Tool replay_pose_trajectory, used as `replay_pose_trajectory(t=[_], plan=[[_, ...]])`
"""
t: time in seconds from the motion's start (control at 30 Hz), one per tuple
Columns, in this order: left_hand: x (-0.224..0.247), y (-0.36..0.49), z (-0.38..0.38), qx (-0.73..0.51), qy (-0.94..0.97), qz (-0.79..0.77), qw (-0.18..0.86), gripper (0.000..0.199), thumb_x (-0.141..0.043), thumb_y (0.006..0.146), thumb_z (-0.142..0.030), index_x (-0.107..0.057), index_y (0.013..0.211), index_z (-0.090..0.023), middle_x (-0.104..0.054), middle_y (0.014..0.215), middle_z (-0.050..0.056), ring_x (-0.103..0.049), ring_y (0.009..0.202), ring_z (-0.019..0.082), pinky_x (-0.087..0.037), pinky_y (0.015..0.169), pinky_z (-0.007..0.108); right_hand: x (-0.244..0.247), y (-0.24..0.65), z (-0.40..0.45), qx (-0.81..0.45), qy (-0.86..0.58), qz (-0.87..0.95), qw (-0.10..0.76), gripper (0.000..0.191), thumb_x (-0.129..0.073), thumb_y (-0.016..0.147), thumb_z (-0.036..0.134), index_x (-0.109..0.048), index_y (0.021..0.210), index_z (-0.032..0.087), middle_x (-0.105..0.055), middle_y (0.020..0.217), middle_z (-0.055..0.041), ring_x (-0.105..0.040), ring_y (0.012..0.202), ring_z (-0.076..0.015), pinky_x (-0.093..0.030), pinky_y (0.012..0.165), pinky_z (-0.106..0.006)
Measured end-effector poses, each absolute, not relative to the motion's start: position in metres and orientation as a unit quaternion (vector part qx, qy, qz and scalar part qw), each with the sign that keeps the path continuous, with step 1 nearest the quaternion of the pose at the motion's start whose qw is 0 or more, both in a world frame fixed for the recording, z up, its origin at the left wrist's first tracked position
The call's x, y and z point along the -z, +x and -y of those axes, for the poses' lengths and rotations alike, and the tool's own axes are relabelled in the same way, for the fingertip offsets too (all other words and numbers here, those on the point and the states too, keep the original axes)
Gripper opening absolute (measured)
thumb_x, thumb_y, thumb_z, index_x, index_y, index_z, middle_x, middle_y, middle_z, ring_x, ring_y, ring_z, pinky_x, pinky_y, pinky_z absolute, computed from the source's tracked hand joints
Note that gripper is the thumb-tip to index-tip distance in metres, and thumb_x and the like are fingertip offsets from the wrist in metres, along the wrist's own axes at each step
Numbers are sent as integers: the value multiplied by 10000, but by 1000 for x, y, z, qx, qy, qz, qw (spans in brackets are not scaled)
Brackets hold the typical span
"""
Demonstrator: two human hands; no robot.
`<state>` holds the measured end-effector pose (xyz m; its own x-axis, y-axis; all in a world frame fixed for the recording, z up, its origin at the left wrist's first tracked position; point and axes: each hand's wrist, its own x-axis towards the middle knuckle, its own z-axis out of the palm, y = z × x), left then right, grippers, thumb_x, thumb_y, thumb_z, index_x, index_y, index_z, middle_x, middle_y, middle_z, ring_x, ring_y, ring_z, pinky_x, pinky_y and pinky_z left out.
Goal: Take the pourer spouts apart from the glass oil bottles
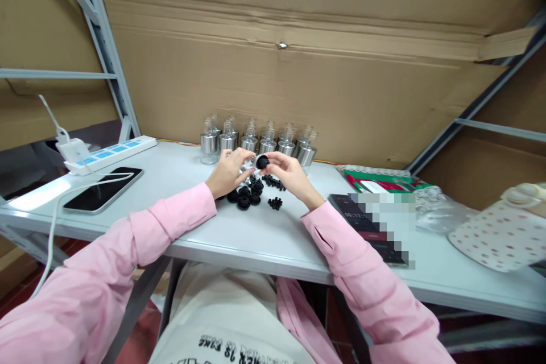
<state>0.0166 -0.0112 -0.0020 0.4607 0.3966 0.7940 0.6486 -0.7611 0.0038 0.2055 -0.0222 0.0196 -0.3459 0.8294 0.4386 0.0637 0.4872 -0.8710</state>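
Observation:
My left hand point(232, 172) pinches a small silver cap-like piece point(257, 160) over the middle of the table. My right hand point(290, 175) has its fingers closed on a ribbed black stopper point(263, 162), which meets the silver piece; whether it sits inside cannot be made out. Just below the hands lies a pile of round black stoppers point(244, 198), partly behind my left hand. Small black parts point(275, 203) form a little heap to the right of them, with more black pieces point(273, 182) under my right hand.
Glass bottles with silver bands point(268, 141) stand in rows at the back, against cardboard. To the left are a power strip point(115, 153), a cable and a dark phone point(104, 190). At the right lie a phone with a timer point(362, 222), plastic bags point(443, 210) and a dotted pouch point(499, 233).

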Motion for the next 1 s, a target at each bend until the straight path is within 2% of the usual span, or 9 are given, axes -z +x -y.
replay_pose_trajectory(t=[0.17, 0.33, 0.43, 0.53, 0.67, 0.83, 1.0], plan=[[0, 15, 11, 413, -829, 325, 192, 195, -416, 918, -330, -521, 986, -180, -606, 990, 61, -545, 939, 180, -292, 847, 345, -21, 206, 21, -527, -285, 647, 471, 268, -583, 682, 274, -586, 929, 171, -674, 706, -8, -663, 686, -161, -521, 796, -371], [2, 13, 8, 406, -838, 309, 193, 255, -455, 898, -394, -512, 1020, -177, -621, 1008, 65, -565, 806, 154, -285, 844, 352, -26, 208, 26, -580, -282, 603, 470, 265, -552, 678, 269, -562, 918, 157, -677, 726, -39, -659, 670, -166, -516, 797, -376], [3, 12, 8, 412, -839, 299, 192, 262, -441, 902, -412, -517, 1005, -183, -637, 979, 49, -572, 754, 141, -271, 850, 361, -27, 207, 26, -572, -307, 608, 456, 252, -537, 712, 327, -533, 913, 175, -663, 708, -36, -650, 666, -168, -520, 761, -373], [3, 12, 8, 411, -838, 309, 184, 284, -448, 892, -440, -523, 987, -183, -644, 951, 39, -574, 721, 134, -253, 869, 373, -25, 207, 23, -540, -343, 600, 481, 241, -557, 721, 412, -516, 791, 185, -611, 633, -2, -604, 601, -136, -514, 676, -305], [2, 12, 9, 405, -839, 319, 174, 285, -436, 898, -439, -529, 981, -182, -650, 930, 34, -579, 724, 137, -241, 881, 378, -21, 207, 17, -475, -351, 619, 518, 333, -616, 689, 494, -512, 664, 179, -512, 571, 38, -505, 540, -89, -471, 598, -233], [0, 13, 10, 389, -841, 327, 183, 305, -420, 900, -453, -540, 972, -183, -660, 936, 46, -588, 792, 163, -234, 888, 386, -20, 209, 17, -423, -363, 650, 516, 386, -642, 661, 544, -516, 648, 180, -510, 588, 35, -484, 549, -85, -452, 591, -226], [1, 13, 10, 383, -847, 316, 190, 323, -406, 902, -468, -545, 957, -182, -665, 946, 43, -593, 862, 171, -217, 888, 387, -22, 209, 19, -427, -377, 648, 506, 410, -649, 641, 565, -540, 660, 170, -523, 608, 26, -478, 537, -79, -445, 587, -229]])
